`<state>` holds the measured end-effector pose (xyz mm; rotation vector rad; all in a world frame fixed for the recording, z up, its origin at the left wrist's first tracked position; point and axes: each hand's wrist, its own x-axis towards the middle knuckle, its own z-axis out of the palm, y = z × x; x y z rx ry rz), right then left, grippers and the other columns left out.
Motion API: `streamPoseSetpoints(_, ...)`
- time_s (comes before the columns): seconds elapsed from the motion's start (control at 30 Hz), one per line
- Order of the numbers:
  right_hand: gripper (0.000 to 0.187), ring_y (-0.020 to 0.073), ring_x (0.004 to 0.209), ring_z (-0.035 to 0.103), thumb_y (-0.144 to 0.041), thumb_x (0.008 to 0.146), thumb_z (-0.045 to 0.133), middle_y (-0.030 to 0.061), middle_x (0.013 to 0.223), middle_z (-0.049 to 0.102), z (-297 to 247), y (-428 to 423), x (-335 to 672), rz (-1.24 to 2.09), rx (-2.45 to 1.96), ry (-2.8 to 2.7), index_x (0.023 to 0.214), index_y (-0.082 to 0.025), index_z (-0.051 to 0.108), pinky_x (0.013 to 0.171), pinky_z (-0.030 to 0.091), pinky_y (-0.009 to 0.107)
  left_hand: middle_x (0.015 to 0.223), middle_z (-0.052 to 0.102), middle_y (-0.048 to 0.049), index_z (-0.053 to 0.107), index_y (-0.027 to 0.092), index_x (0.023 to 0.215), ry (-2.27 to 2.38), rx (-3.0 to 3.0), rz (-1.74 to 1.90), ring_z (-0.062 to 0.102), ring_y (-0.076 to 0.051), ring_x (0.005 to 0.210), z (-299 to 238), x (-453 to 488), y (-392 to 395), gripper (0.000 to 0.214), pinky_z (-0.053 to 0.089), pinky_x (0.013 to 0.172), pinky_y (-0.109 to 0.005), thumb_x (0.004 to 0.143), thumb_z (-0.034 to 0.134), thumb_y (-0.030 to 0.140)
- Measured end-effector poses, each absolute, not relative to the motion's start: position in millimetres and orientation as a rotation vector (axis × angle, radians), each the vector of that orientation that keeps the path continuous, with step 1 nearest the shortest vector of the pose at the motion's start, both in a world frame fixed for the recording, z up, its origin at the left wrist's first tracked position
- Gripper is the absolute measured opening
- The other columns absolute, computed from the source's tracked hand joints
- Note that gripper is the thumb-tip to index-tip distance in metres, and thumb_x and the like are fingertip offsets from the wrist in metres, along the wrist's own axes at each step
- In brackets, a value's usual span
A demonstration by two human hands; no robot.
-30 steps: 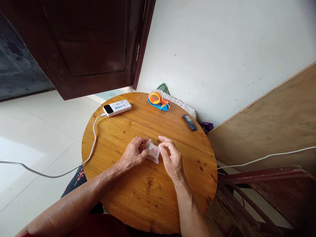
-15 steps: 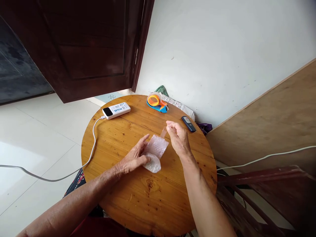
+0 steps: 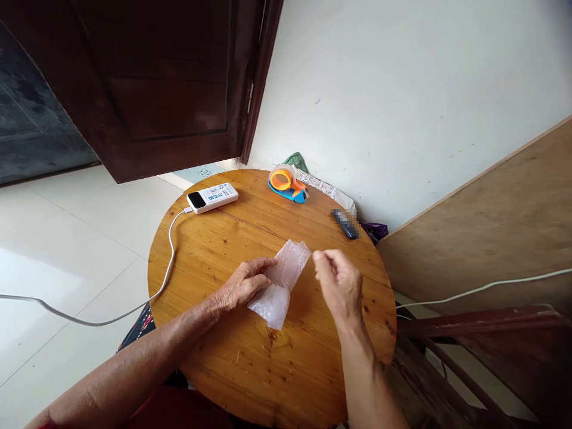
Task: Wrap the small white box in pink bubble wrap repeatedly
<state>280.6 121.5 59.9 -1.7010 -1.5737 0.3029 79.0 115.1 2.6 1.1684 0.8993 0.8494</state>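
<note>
A piece of translucent bubble wrap (image 3: 288, 265) lies across the middle of the round wooden table, its near end bulging around something I cannot make out. My left hand (image 3: 248, 283) holds it down from the left, fingers and thumb on the plastic. At the wrap's upper right corner, my right hand (image 3: 339, 283) is closed in a pinch just off the edge. A strip of clear tape (image 3: 306, 246) shows faintly at that corner, leading toward the pinched fingertips; its end is hidden by them.
A white power bank (image 3: 214, 197) with a cable (image 3: 171, 253) sits at the back left of the table (image 3: 201, 250). An orange and blue tape dispenser (image 3: 288, 182) stands at the back, a dark phone-like object (image 3: 345, 224) at the right. A white wall rises behind.
My right hand has moved right and down, fingers still pinched. The wrap's near end has opened out lower, and its far end reaches higher. My left hand has shifted slightly on it.
</note>
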Motion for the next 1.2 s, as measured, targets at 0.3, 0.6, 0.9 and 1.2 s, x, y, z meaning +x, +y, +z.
streamPoseSetpoints(0.3,0.029,0.0148,0.053,0.049,-0.031,0.091,0.048,0.0028,0.057,0.062,57,93,256,0.127,-2.106,-1.95,0.066,-0.021,0.06,0.055,0.022,0.029,0.102,0.07,-0.0074,0.063,0.013,0.123,0.919,1.13,0.99,0.062,-0.025,0.096,9,77,118,0.057,0.049,0.085,-0.036,0.069,0.058,0.03)
streamPoseSetpoints(0.6,0.034,0.0157,0.057,0.049,-0.039,0.091,0.043,0.0004,0.059,0.059,26,89,288,0.34,-2.052,-1.739,0.068,-0.022,0.06,0.057,0.026,0.026,0.121,0.06,-0.0114,0.07,0.02,0.09,1.315,2.002,1.037,0.058,-0.03,0.109,15,75,111,0.035,0.043,0.1,-0.05,0.073,0.069,0.05)
streamPoseSetpoints(0.9,0.028,0.0172,0.062,0.055,-0.035,0.096,0.049,0.0045,0.07,0.07,30,90,290,0.101,-2.353,-1.753,0.081,-0.022,0.069,0.057,0.02,0.028,0.091,0.066,-0.0067,0.063,0.019,0.07,1.622,1.641,1.142,0.061,-0.024,0.092,8,53,137,0.016,0.048,0.09,-0.038,0.076,0.052,0.029)
streamPoseSetpoints(1.2,0.021,0.0184,0.066,0.061,-0.036,0.094,0.055,0.0054,0.075,0.073,28,90,289,0.08,-2.425,-1.772,0.085,-0.024,0.071,0.056,0.017,0.029,0.112,0.065,-0.0099,0.066,0.018,0.1,1.571,2.025,1.221,0.059,-0.026,0.107,30,58,122,0.028,0.046,0.1,-0.044,0.078,0.05,0.018)
